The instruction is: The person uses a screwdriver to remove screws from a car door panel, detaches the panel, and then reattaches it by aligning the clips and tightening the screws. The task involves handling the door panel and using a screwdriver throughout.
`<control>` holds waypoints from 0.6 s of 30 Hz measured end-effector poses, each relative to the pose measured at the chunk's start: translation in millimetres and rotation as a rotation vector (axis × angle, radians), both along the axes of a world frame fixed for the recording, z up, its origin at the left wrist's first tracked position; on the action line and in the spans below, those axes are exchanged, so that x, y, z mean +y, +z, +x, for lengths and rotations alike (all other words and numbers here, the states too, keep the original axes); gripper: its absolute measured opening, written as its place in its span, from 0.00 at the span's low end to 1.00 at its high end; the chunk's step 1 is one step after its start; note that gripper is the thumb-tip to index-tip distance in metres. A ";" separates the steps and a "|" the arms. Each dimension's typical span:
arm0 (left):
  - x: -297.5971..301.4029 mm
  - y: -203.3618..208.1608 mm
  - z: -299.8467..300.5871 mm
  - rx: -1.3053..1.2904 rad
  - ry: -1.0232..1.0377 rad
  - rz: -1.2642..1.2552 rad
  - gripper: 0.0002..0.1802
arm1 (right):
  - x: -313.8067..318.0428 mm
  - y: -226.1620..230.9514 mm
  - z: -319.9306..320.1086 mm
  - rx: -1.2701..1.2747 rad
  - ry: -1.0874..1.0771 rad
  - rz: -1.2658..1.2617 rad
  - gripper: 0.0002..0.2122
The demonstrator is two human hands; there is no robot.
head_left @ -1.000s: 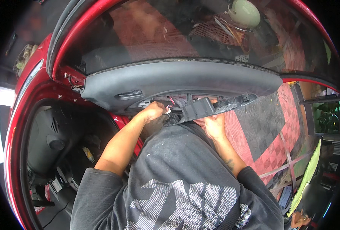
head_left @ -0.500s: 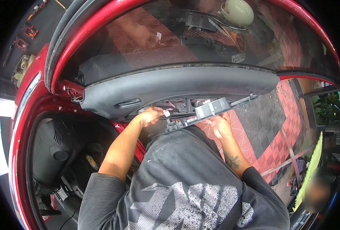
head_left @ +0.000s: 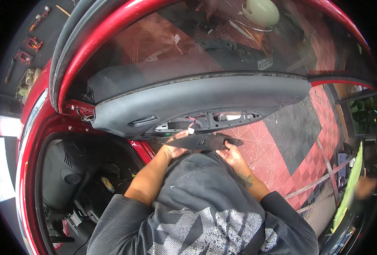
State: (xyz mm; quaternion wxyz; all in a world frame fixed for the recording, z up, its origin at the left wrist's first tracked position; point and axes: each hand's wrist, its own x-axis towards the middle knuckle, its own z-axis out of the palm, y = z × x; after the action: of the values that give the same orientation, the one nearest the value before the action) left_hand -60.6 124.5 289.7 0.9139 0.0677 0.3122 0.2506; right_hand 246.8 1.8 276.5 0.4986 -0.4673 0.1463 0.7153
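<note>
My right hand (head_left: 232, 156) grips the right end of a dark door switch panel (head_left: 205, 143), thumb on top. The panel lies level in front of my waist, its smooth face up and a small switch block near its middle. My left hand (head_left: 178, 148) passes beneath the panel's left part, which hides its palm. Its fingers come out past the far edge, closed at a white wire connector (head_left: 191, 131). Thin coloured wires (head_left: 192, 123) run from the connector into the opening (head_left: 205, 121) in the door trim.
The open red car door with its grey trim (head_left: 197, 94) and window glass (head_left: 175, 46) spans the far side. An inner door handle (head_left: 144, 120) sits left of the opening. At left are the car's dashboard (head_left: 61, 161) and red door frame (head_left: 25, 170). Red and grey tiles (head_left: 277, 148) cover the floor.
The panel has come down and left, turning from its ribbed underside to its smooth face. My right hand moved left with it. My left hand shifted slightly right, now partly under the panel.
</note>
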 end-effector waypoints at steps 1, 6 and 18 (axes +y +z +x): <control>-7.1 1.6 5.4 -0.018 0.003 0.009 0.06 | 2.1 -0.5 -6.4 -0.014 0.005 -0.032 0.16; -27.6 3.6 6.8 -0.200 0.054 0.014 0.15 | -3.6 -9.8 -6.1 -0.048 -0.012 -0.004 0.16; -45.5 -23.0 -6.4 -0.376 0.163 0.030 0.19 | 23.3 17.9 3.3 -0.194 0.119 -0.032 0.17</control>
State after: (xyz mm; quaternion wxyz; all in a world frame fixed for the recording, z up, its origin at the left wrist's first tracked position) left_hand -67.0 79.0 266.7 0.9316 0.0078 0.1368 0.3366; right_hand 250.1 25.1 294.4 0.4595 -0.5502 0.0804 0.6926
